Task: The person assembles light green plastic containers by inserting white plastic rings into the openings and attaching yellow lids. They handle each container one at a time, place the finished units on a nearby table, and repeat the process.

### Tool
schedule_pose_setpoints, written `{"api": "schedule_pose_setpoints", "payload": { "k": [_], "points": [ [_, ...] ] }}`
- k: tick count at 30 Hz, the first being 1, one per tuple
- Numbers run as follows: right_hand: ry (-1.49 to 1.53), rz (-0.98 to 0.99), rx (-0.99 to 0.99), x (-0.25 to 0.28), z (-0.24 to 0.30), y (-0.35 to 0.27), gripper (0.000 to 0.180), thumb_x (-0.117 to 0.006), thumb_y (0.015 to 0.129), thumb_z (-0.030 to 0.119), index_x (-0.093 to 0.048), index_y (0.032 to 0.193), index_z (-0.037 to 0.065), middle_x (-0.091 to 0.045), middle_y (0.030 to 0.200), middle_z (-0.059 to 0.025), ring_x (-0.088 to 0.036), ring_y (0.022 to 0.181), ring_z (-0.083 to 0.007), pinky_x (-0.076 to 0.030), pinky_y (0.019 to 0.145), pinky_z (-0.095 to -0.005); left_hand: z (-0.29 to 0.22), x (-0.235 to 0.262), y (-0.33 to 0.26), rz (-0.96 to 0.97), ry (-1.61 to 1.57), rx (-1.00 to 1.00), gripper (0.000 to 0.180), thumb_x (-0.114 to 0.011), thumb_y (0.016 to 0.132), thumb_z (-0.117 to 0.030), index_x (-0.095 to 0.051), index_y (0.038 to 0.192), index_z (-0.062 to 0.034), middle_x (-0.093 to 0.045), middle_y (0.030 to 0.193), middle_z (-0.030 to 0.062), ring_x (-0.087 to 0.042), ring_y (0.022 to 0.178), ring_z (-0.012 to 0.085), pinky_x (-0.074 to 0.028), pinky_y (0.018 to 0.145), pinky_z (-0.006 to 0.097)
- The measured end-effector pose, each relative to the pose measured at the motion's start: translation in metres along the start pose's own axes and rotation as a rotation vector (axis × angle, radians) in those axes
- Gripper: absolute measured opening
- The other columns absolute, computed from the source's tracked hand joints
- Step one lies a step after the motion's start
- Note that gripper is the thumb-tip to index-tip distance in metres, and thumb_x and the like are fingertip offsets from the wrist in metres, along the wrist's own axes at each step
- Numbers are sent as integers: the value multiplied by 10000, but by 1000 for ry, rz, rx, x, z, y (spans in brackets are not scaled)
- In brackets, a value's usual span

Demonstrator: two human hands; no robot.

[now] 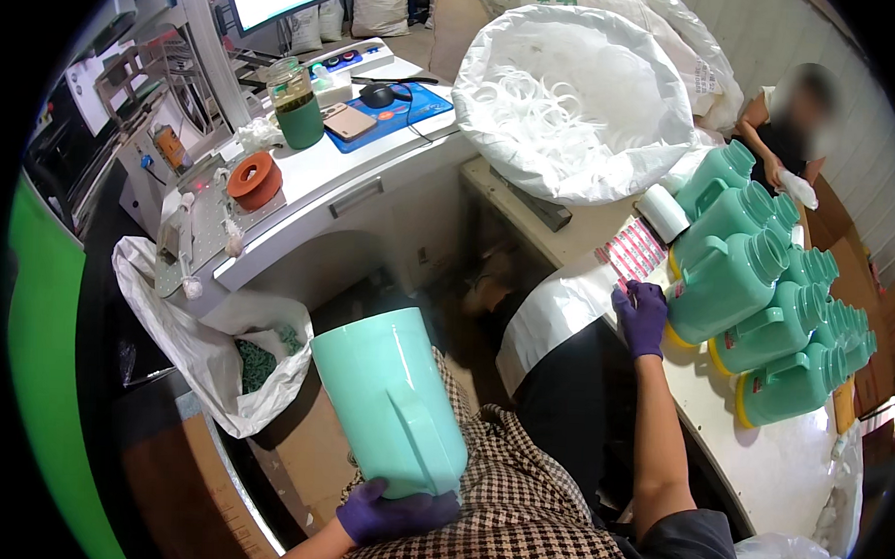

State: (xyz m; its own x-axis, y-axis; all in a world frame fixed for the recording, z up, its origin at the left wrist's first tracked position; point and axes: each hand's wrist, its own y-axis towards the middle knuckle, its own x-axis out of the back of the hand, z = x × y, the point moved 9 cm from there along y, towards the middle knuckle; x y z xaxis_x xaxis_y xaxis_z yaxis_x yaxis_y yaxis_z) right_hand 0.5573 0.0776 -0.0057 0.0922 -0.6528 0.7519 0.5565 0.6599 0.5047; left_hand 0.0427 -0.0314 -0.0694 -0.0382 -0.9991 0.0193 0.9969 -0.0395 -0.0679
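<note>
My left hand (397, 511), in a purple glove, grips a mint-green plastic jug shell (389, 391) by its lower end over my lap. The shell is tilted, its wide end pointing away from me and its moulded handle facing right. My palm and the gripped end are partly hidden. My right hand (642, 318), also purple-gloved, is at the near edge of a sheet of red-and-white labels (634, 251), fingertips pinched at its corner. This sheet runs out from a white roll (662, 212). Just right of that hand stand several green jugs (728, 286) with yellow bases, leaning in rows.
A large white sack (669, 139) of white plastic rings stands beyond the bench. On the left desk (317, 201) are a glass jar (298, 112), phone, mouse and orange spool (255, 181). Below hangs a white bag (208, 370) with green scraps. Another person (790, 134) sits at far right.
</note>
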Motion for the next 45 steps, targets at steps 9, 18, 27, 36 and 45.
{"api": "schedule_pose_setpoints", "payload": {
  "k": [9,18,27,36,45],
  "points": [
    [142,7,-190,-15,-22,14,252,-788,770,224,-721,889,14,-693,891,-183,-685,820,-327,-538,778,-419,11,3,0,-69,84,-7,865,-677,827,-490,-296,1532,-163,-428,1429,11,-433,1334,171,-304,1188,415],
    [118,-127,75,21,18,-16,129,-748,810,168,-727,850,48,-671,858,-128,-634,849,-278,-495,799,-389,23,-9,15,-44,-261,84,578,-487,971,-447,-376,1514,-284,-422,1515,-100,-374,1391,62,-184,1220,472],
    [917,717,483,58,338,-38,108,-655,926,92,-652,880,-6,-603,855,-86,-568,842,-219,-468,779,-333,34,-14,18,137,672,35,686,-458,1052,-363,-211,1588,-14,-310,1621,148,-309,1489,238,-212,1266,409],
    [805,900,460,31,367,-45,163,-711,907,184,-693,863,28,-525,771,-101,-541,766,-240,-458,721,-365,28,-23,18,-33,1203,-306,814,-714,954,-235,-223,1572,-36,-306,1579,229,-297,1485,361,-269,1260,489],
    [746,317,155,-4,315,-6,398,-775,875,224,-566,1135,6,-525,1047,-157,-559,891,-275,-480,777,-384,117,-18,-4,-255,-322,422,838,-773,864,-298,-314,1543,-122,-433,1492,123,-454,1371,291,-373,1193,453]
  ]
}}
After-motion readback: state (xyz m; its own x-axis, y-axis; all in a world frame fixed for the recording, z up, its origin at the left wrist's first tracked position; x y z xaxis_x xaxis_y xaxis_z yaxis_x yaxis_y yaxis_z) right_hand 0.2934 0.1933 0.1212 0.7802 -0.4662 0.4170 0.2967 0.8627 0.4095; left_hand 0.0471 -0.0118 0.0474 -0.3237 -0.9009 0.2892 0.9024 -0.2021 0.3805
